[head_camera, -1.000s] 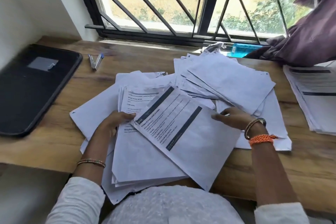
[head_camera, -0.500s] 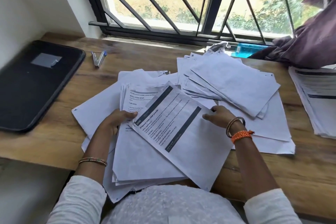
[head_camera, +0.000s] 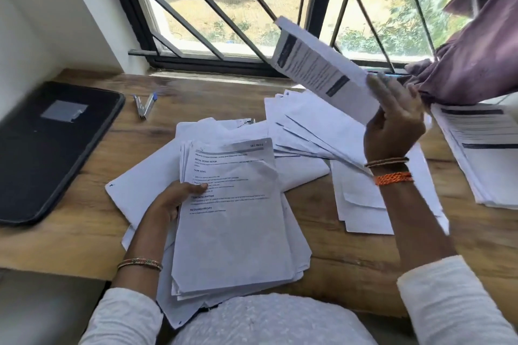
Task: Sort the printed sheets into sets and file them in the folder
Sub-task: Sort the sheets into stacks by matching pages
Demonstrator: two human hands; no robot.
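Fingers [head_camera: 392,98] of the right hand [head_camera: 392,131] are pinching a lifted printed sheet [head_camera: 316,70] above the counter [head_camera: 84,238], left hand [head_camera: 171,202] gripping the main stack [head_camera: 232,221], which, overhanging the edge, risks sliding off.

1 printed sheet [head_camera: 319,73] raised, tilted; stack [head_camera: 232,218] on desk; black folder [head_camera: 47,145] closed, left.

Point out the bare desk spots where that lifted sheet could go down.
Bare wood lies between the folder and the left stack, around the pens, and along the sill behind them. A narrow strip lies between the middle pile and the right stack. The centre is crowded. The right hand holds the sheet.
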